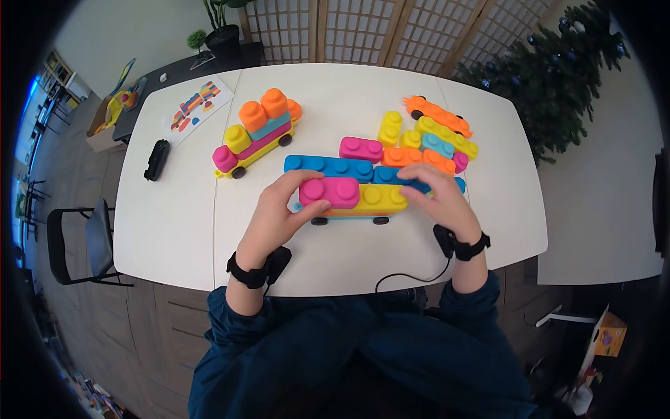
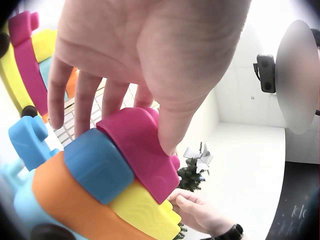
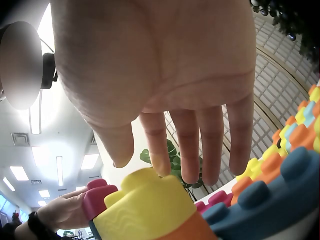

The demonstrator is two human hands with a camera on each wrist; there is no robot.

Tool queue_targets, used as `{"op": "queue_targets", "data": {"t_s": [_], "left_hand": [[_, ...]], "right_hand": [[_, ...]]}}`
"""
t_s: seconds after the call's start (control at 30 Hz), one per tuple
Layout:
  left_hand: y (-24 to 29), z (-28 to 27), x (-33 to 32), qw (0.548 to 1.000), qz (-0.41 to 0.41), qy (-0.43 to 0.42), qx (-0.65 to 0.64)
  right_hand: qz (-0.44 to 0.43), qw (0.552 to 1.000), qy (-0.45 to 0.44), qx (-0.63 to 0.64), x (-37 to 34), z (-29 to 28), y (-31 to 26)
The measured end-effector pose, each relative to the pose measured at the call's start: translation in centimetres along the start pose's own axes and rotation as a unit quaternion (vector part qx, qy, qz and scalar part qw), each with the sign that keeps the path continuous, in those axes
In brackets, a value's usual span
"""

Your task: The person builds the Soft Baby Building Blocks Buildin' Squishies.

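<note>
In the head view, my left hand (image 1: pixel 271 213) holds a magenta building block (image 1: pixel 329 193) between thumb and fingers. This block sits on top of a wheeled toy vehicle. The left wrist view shows a blue block (image 2: pixel 99 166) under it, a yellow block (image 2: pixel 142 207) beside that, and an orange layer (image 2: pixel 80 192) over a light-blue wheeled base (image 2: pixel 27 197). My right hand (image 1: pixel 450 202) hovers at the vehicle's right end, its thumb near the yellow block (image 1: pixel 380 198). In the right wrist view its fingers (image 3: pixel 187 145) extend straight above the yellow block, gripping nothing.
Long blue blocks (image 1: pixel 328 167) lie just behind the vehicle. A second wheeled block vehicle (image 1: pixel 255 143) stands back left, near a printed picture sheet (image 1: pixel 199 105) and a black object (image 1: pixel 158 160). Several loose blocks (image 1: pixel 438 144) and an orange wheeled base (image 1: pixel 440 116) lie back right.
</note>
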State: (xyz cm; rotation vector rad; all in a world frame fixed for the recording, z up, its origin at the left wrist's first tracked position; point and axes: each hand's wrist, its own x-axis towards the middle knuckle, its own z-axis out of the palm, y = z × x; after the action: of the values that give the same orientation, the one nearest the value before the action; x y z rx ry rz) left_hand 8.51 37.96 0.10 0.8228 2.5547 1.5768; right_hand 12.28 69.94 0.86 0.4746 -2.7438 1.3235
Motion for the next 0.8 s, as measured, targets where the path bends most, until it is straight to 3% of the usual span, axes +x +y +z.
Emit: {"op": "queue_targets", "data": {"t_s": [0.13, 0.3, 0.5, 0.63, 0.7, 0.73, 0.8], "left_hand": [[0.2, 0.2, -0.1, 1.000, -0.021, -0.002, -0.016], [0.0, 0.2, -0.2, 0.999, -0.032, -0.003, -0.015], [-0.2, 0.3, -0.3, 0.999, -0.037, 0.001, -0.017], [0.0, 0.4, -0.2, 0.999, -0.036, 0.000, -0.011], [0.0, 0.4, -0.2, 0.999, -0.036, 0.000, -0.008], [-0.1, 0.4, -0.2, 0.999, -0.035, 0.001, -0.011], [-0.2, 0.4, -0.2, 0.999, -0.035, 0.003, -0.015]], "right_hand": [[0.025, 0.996, 0.011, -0.087, 3.9, -1.5, 0.0], [-0.064, 0.960, -0.072, -0.261, 9.3, 0.1, 4.4], [-0.076, 0.930, -0.083, -0.351, 11.1, 1.5, 4.9], [-0.062, 0.936, -0.079, -0.337, 11.2, 1.4, 4.2], [0.015, 0.984, 0.002, -0.179, 10.3, 0.8, 2.5], [0.015, 0.984, 0.002, -0.179, 9.7, 0.5, 2.0], [-0.024, 0.993, 0.108, -0.048, 7.9, -0.6, 1.5]]}}
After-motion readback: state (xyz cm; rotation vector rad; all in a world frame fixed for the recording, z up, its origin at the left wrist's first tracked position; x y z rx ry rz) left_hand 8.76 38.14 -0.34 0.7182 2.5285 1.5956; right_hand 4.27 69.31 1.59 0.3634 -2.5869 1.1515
